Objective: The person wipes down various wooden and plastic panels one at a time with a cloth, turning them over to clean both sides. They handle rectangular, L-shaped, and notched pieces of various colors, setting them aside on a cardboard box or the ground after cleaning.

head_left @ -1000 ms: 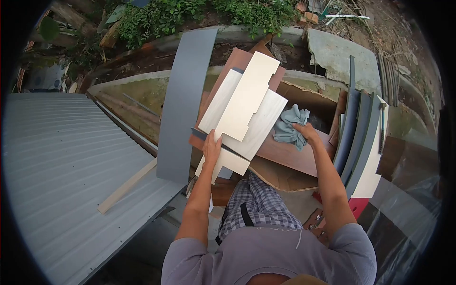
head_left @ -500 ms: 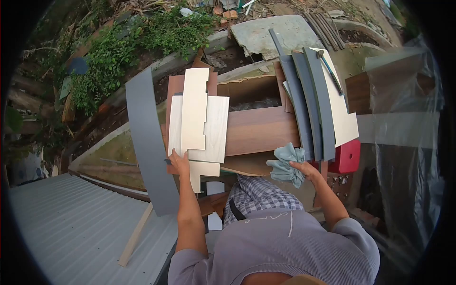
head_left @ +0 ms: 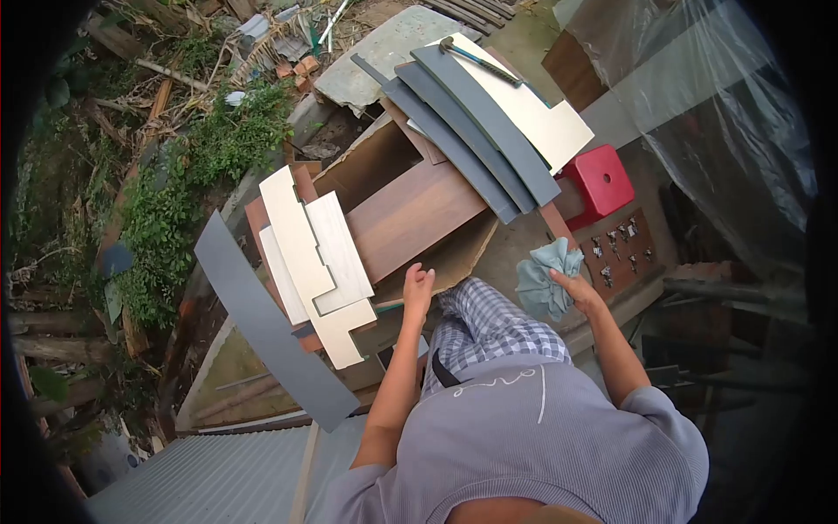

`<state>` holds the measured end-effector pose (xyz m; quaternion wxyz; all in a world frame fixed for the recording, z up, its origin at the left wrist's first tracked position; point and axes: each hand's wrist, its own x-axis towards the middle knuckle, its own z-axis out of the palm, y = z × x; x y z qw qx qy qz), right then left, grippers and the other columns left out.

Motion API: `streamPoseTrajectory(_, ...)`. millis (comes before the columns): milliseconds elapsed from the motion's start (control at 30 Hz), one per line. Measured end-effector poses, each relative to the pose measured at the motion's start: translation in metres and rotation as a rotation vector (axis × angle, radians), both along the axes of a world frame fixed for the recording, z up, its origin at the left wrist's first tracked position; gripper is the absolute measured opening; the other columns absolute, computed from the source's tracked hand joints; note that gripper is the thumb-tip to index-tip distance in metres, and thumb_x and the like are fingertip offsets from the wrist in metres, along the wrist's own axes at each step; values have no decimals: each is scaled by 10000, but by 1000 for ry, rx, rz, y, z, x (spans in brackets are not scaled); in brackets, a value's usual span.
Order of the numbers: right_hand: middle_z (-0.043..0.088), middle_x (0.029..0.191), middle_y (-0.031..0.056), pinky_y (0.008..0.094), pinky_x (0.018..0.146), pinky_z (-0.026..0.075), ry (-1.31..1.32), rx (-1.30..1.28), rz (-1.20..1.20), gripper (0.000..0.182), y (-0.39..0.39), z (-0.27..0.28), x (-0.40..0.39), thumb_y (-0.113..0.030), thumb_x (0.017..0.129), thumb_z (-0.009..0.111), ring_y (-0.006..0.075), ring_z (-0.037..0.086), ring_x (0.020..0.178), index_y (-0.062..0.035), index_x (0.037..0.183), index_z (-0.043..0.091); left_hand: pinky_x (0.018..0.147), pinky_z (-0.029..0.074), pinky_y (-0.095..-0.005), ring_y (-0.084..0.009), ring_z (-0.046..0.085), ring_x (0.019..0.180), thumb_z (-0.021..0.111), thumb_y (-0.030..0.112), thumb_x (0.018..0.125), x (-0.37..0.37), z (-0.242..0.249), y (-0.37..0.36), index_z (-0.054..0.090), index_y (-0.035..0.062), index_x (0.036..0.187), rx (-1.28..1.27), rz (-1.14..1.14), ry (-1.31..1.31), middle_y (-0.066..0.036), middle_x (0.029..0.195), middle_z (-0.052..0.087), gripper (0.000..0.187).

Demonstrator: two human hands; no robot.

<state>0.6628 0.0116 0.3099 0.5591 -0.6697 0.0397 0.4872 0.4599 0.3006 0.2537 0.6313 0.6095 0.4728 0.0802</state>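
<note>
My right hand (head_left: 578, 290) is closed on a crumpled grey-green cloth (head_left: 546, 278), held in the air in front of the red stool. My left hand (head_left: 420, 286) holds nothing; its fingers are loosely bent and apart, near the front edge of a brown wood-grain board (head_left: 419, 218). To the left of that hand lie cream notched boards (head_left: 292, 236) and a whitish wood-grain board (head_left: 336, 244) in a stack. On the right are several dark grey boards (head_left: 489, 131), with a cream board (head_left: 550, 131) beside them and a hammer (head_left: 480, 59) resting on top.
Under the boards is an open cardboard box (head_left: 362, 162). A long grey panel (head_left: 262, 314) leans at the left. The red stool (head_left: 602, 183) stands at the right, near a brown board with small metal parts (head_left: 621, 249). Clear plastic sheeting (head_left: 707, 96) hangs beyond; corrugated metal (head_left: 209, 476) lies lower left.
My left hand has come off the pale boards and moved right. The cloth stays in my right hand. The view has turned, so the boards appear tilted and the stool shows more fully.
</note>
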Motion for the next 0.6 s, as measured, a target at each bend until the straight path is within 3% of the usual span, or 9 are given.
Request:
streamPoseTrajectory(200,540,1130,91,311,906,390,-416,56,-153,625,13,26,79,-392,775,668,189,507,1042,17,1202,463,815,439,-291,-209,573,936,600,286,825,81,-6,-82,483,-16,1191,-152,-389,-77,-155,1024,602,489)
streamPoseTrajectory(367,564,1105,117,320,851,422,-409,25,-113,580,59,12,151,-370,776,655,200,541,990,37,1162,505,784,440,-284,-177,583,952,549,254,868,149,6,-98,463,-23,1215,-267,-373,-107,-112,1057,589,452)
streamPoseTrajectory(467,559,1112,98,302,862,413,-491,-74,-12,605,57,-88,208,-374,760,673,185,529,999,18,1186,498,825,442,-294,-184,579,975,543,264,873,190,-13,-100,454,-30,1220,-267,-263,-131,-115,1091,573,463)
streamPoseTrajectory(600,580,1106,128,317,879,408,-510,-305,246,586,66,-100,238,-354,751,652,203,534,1010,15,1182,508,855,441,-302,-195,570,1000,530,268,881,241,-30,-100,444,-38,1225,-264,-182,-100,-118,1114,556,468)
